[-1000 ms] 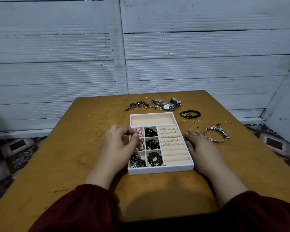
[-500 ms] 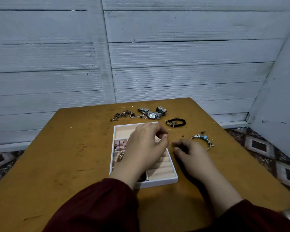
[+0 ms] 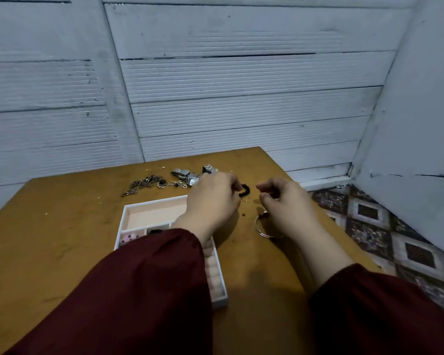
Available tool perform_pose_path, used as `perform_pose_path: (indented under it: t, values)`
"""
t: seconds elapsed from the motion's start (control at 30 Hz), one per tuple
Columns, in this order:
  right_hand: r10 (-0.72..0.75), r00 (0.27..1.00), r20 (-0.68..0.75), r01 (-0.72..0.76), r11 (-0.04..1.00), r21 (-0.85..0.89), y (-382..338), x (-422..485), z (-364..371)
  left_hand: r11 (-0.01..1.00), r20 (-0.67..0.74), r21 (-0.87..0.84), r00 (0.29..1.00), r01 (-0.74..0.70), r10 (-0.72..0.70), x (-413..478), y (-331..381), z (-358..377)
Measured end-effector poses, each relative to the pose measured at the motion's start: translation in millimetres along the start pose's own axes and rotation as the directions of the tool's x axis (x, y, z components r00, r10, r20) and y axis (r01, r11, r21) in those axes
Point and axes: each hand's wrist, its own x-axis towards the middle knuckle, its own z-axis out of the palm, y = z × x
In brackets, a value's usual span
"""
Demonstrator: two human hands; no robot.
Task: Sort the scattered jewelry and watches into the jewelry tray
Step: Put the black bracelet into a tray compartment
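Just past the jewelry tray (image 3: 154, 201), the left hand (image 3: 213, 198) pinches the black bead bracelet (image 3: 245, 190); the right hand (image 3: 285, 203) curls beside it, whether round anything I cannot tell. A slack pinch could drop it short of the tray.

Two hands (image 3: 212, 201) (image 3: 289, 203), one tray (image 3: 151, 202), one bangle (image 3: 260, 230), one black bracelet (image 3: 245, 190), one ring (image 3: 246, 199) (watches (image 3: 189, 176): count unclear).

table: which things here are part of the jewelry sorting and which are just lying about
Job: jewelry tray, watches, chains, black bead bracelet, gold ring, silver bangle.
Just lying about: crumbs on the tabletop, patterned floor tiles.
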Motion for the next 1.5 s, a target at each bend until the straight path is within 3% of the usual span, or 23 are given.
perform_pose_path:
  t: [0.33,0.7,0.97,1.2,1.5]
  values:
    - [0.059,0.998,-0.008,-0.06,0.992,-0.11,6.1,46.6,15.2,0.937,0.137,0.344,0.99,-0.067,0.021,36.2,-7.1,21.2]
    - [0.055,0.998,-0.017,-0.058,0.976,-0.21,17.3,55.6,27.8,0.93,0.131,0.363,0.991,-0.053,0.005,52.0,-10.8,29.6]
    - [0.008,0.996,0.085,0.024,0.931,-0.365,21.1,56.9,31.5,0.992,-0.061,0.1,0.996,0.071,-0.065,59.7,-16.3,11.3]
    - [-0.025,0.988,0.15,0.094,0.876,-0.473,16.7,54.5,34.5,0.978,-0.19,-0.177,0.971,0.108,-0.142,61.6,-19.5,-0.4]
    - [-0.044,0.99,0.137,0.104,0.875,-0.473,14.7,52.2,38.7,0.951,-0.232,-0.285,0.955,0.115,-0.185,57.1,-24.3,-6.5]
